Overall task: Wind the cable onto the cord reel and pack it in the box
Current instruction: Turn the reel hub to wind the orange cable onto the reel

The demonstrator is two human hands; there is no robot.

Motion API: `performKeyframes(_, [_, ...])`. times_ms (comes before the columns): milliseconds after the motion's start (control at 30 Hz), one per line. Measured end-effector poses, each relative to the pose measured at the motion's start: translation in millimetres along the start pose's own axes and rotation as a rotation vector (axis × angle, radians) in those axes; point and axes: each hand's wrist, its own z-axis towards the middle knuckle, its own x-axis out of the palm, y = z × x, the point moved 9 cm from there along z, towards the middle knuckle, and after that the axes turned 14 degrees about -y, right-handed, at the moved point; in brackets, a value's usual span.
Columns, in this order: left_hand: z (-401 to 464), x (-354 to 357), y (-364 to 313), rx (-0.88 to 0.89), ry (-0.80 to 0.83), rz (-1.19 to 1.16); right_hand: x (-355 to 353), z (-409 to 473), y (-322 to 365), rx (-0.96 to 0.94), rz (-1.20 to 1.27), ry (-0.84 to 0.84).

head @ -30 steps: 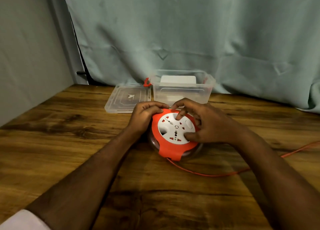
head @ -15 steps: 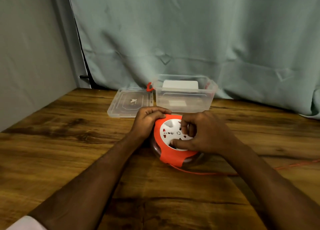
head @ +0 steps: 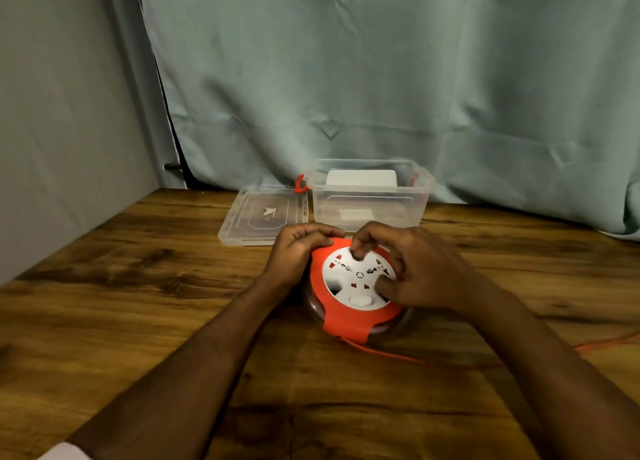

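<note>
An orange cord reel (head: pixel 346 317) with a white socket face lies flat on the wooden table (head: pixel 138 304). My left hand (head: pixel 298 252) grips its orange rim at the upper left. My right hand (head: pixel 412 269) rests on the white disc, with a finger and the thumb pressed into its recesses. An orange cable (head: pixel 408 357) leaves the reel's front and runs right along the table, partly behind my right forearm. Just behind the reel stands the clear plastic box (head: pixel 370 201), lid off.
The box's clear lid (head: pixel 265 215) lies flat on the table to the left of the box. A grey-green curtain (head: pixel 381 79) hangs behind the table and a grey wall (head: pixel 62 113) closes the left side.
My right hand has turned the white disc round: the round white button went from the upper right to the bottom. The loose cable on the table has shortened and straightened.
</note>
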Motion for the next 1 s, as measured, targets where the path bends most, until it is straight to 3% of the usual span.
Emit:
performKeyframes(133, [-2, 0, 0, -0.006, 0.005, -0.002, 8, -4, -11, 0.060, 0.040, 0.099])
performKeyframes(467, [-1, 0, -1, -0.002, 0.013, -0.065, 1, -3, -4, 0.114, 0.085, 0.078])
performKeyframes(833, [2, 0, 4, -0.032, 0.035, -0.109, 6, -1, 0, 0.025, -0.131, -0.077])
performKeyframes(1000, [2, 3, 4, -0.026, 0.055, -0.096, 13, -2, 1, 0.098, -0.232, -0.193])
